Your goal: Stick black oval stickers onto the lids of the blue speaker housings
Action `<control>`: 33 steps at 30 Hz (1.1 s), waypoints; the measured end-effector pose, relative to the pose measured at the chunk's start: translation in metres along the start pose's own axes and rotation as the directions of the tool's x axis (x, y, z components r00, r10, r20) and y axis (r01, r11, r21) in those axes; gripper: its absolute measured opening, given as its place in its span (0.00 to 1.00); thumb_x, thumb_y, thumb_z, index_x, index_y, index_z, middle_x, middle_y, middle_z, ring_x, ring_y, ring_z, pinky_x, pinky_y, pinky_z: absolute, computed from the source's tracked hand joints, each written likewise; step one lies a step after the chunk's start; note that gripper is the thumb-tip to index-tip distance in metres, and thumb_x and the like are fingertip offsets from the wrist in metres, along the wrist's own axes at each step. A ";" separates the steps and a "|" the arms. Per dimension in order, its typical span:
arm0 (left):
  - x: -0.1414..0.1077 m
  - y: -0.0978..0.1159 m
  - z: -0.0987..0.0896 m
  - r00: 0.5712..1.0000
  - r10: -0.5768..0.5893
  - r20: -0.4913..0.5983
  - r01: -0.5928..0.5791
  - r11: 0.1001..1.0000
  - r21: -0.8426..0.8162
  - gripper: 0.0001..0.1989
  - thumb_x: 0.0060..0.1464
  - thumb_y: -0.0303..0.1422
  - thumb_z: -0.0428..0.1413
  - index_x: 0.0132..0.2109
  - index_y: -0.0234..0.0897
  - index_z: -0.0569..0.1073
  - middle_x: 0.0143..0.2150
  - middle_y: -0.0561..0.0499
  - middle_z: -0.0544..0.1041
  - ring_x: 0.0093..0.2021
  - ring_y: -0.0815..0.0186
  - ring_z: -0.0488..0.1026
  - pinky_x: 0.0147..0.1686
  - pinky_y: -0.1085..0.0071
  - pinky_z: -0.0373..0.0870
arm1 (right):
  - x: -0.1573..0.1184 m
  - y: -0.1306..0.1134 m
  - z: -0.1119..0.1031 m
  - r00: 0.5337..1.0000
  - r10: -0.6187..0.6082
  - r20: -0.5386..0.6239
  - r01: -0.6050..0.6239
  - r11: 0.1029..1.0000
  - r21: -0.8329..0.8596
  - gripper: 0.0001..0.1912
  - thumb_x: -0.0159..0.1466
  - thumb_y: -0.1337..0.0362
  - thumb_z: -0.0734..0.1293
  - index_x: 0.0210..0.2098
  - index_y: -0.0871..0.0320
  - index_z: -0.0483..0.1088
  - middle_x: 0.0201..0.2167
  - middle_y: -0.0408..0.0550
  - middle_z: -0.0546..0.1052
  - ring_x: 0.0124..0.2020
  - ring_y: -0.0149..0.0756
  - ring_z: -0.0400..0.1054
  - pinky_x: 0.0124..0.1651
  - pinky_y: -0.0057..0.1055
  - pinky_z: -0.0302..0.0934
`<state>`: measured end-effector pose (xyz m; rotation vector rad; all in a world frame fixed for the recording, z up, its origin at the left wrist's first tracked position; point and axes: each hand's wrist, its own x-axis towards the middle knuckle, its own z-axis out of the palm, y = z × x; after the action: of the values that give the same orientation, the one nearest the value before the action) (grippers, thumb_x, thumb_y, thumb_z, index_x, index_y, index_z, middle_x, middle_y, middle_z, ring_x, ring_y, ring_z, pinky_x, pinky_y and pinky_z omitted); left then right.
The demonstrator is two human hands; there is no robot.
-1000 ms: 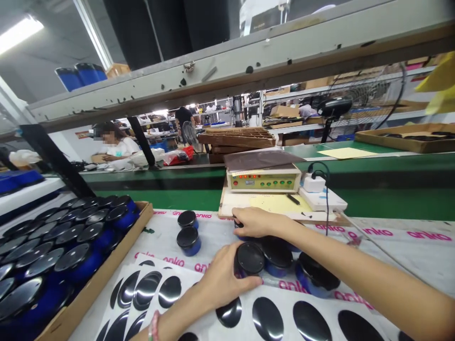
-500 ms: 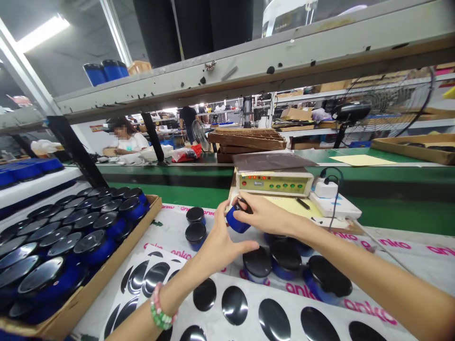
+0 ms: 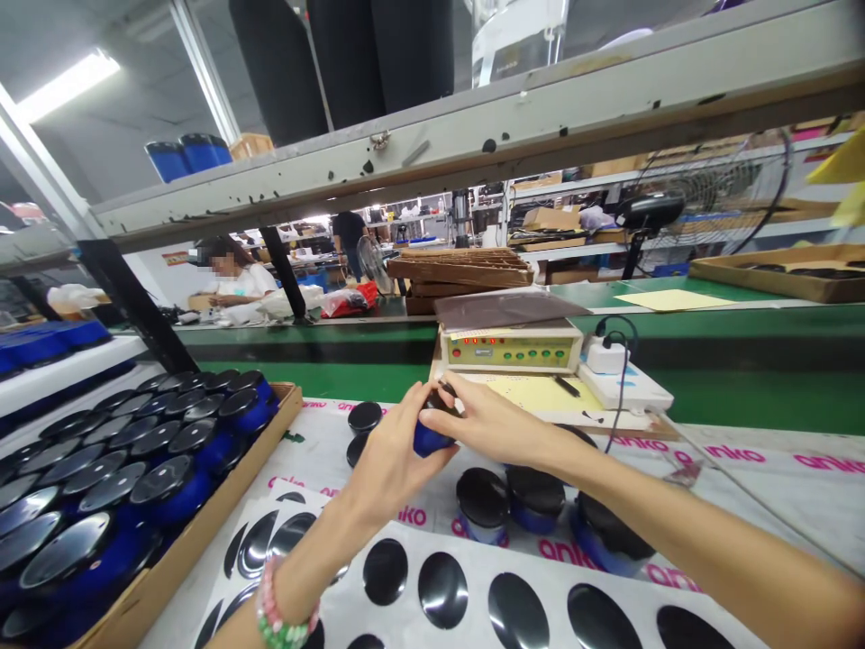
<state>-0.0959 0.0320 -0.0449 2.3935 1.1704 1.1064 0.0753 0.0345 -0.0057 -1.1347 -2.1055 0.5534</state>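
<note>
Between both hands is a small blue round part with a black top (image 3: 432, 433), raised over the bench. My left hand (image 3: 396, 442) wraps its left side and underside. From the right, my right hand (image 3: 477, 419) grips its upper edge, fingers on the black top. Below the hands lie white sheets of black round stickers (image 3: 442, 590). Several similar blue parts with black tops (image 3: 481, 500) stand right of the hands, some partly hidden by my right arm. Two more (image 3: 365, 416) stand just left, behind my left hand.
A cardboard tray (image 3: 270, 442) packed with blue, black-topped parts fills the left. Behind the hands stand a control box (image 3: 512, 347) with lit indicators and a white power adapter (image 3: 608, 356) with cables. An overhead shelf (image 3: 419, 153) crosses above. A person (image 3: 233, 270) sits at the far left.
My left hand has closed in around the blue part, its thumb folding in from an outstretched position. The view has shifted slightly.
</note>
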 end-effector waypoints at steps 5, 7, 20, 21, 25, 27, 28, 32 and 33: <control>-0.003 -0.066 -0.046 0.839 -0.384 -0.385 0.383 0.920 -0.084 0.35 0.43 0.40 0.63 0.58 0.43 0.61 0.55 0.47 0.68 0.56 0.54 0.66 0.58 0.57 0.61 | -0.019 0.012 -0.063 0.974 0.038 -0.224 -0.092 0.967 -0.236 0.13 0.62 0.53 0.61 0.31 0.55 0.56 0.27 0.41 0.65 0.24 0.30 0.58 0.27 0.29 0.54; -0.012 -0.103 -0.057 0.787 -0.473 -0.397 0.453 0.879 -0.149 0.35 0.43 0.41 0.63 0.57 0.38 0.60 0.55 0.42 0.67 0.55 0.53 0.67 0.55 0.56 0.64 | -0.034 0.019 -0.091 0.920 0.080 -0.385 -0.249 0.876 -0.413 0.14 0.63 0.54 0.60 0.28 0.54 0.54 0.23 0.40 0.65 0.21 0.29 0.57 0.25 0.29 0.51; -0.032 -0.046 -0.012 0.965 -0.262 0.019 0.262 0.960 -0.102 0.21 0.50 0.44 0.57 0.50 0.43 0.69 0.57 0.47 0.66 0.61 0.56 0.60 0.61 0.58 0.56 | -0.081 0.061 -0.060 0.968 0.245 0.050 -0.179 0.820 -0.544 0.07 0.64 0.59 0.59 0.33 0.56 0.59 0.29 0.48 0.72 0.27 0.36 0.67 0.28 0.32 0.57; -0.032 -0.029 0.003 0.970 -0.186 0.160 0.207 0.970 -0.127 0.25 0.47 0.43 0.60 0.53 0.44 0.69 0.58 0.48 0.66 0.60 0.55 0.62 0.59 0.58 0.59 | -0.073 0.064 -0.051 0.963 0.254 0.088 -0.168 0.825 -0.539 0.08 0.63 0.58 0.60 0.34 0.56 0.59 0.32 0.50 0.72 0.30 0.37 0.68 0.30 0.32 0.58; -0.032 0.005 0.052 0.885 0.012 0.465 0.103 0.970 -0.221 0.41 0.42 0.37 0.65 0.62 0.40 0.59 0.62 0.44 0.63 0.61 0.53 0.61 0.60 0.56 0.59 | -0.044 0.072 -0.028 0.937 0.298 0.184 -0.153 0.821 -0.550 0.16 0.60 0.53 0.65 0.38 0.60 0.64 0.35 0.51 0.74 0.33 0.39 0.69 0.34 0.33 0.61; -0.027 0.004 0.061 0.908 -0.008 0.418 0.111 0.968 -0.225 0.34 0.45 0.35 0.63 0.59 0.40 0.62 0.57 0.46 0.68 0.57 0.56 0.65 0.58 0.59 0.61 | -0.037 0.075 -0.024 0.926 0.309 0.218 -0.140 0.815 -0.562 0.17 0.61 0.53 0.66 0.41 0.61 0.66 0.37 0.49 0.73 0.34 0.36 0.68 0.36 0.34 0.62; -0.024 0.001 0.062 0.921 -0.026 0.388 0.120 0.968 -0.218 0.32 0.46 0.34 0.62 0.58 0.40 0.62 0.56 0.46 0.68 0.57 0.56 0.65 0.58 0.59 0.61 | -0.035 0.076 -0.024 0.924 0.310 0.223 -0.135 0.811 -0.569 0.17 0.62 0.54 0.65 0.42 0.61 0.66 0.38 0.48 0.73 0.35 0.35 0.68 0.38 0.35 0.63; -0.013 -0.010 0.063 0.939 -0.079 0.335 0.156 0.965 -0.210 0.32 0.45 0.32 0.63 0.57 0.37 0.61 0.57 0.44 0.66 0.58 0.55 0.64 0.58 0.58 0.60 | -0.034 0.079 -0.020 0.928 0.308 0.211 -0.125 0.788 -0.603 0.15 0.65 0.56 0.64 0.45 0.61 0.67 0.41 0.49 0.72 0.39 0.36 0.68 0.42 0.38 0.64; -0.012 -0.011 0.064 0.937 -0.080 0.341 0.160 0.964 -0.212 0.32 0.45 0.31 0.63 0.57 0.37 0.62 0.57 0.44 0.67 0.57 0.55 0.64 0.58 0.58 0.60 | -0.033 0.079 -0.019 0.928 0.307 0.212 -0.119 0.783 -0.610 0.15 0.65 0.57 0.64 0.45 0.61 0.67 0.42 0.49 0.72 0.39 0.36 0.68 0.42 0.39 0.64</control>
<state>-0.0600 0.0366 -0.1004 2.1810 0.9936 0.7228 0.1465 0.0495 -0.0555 -1.7534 -2.5222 0.1628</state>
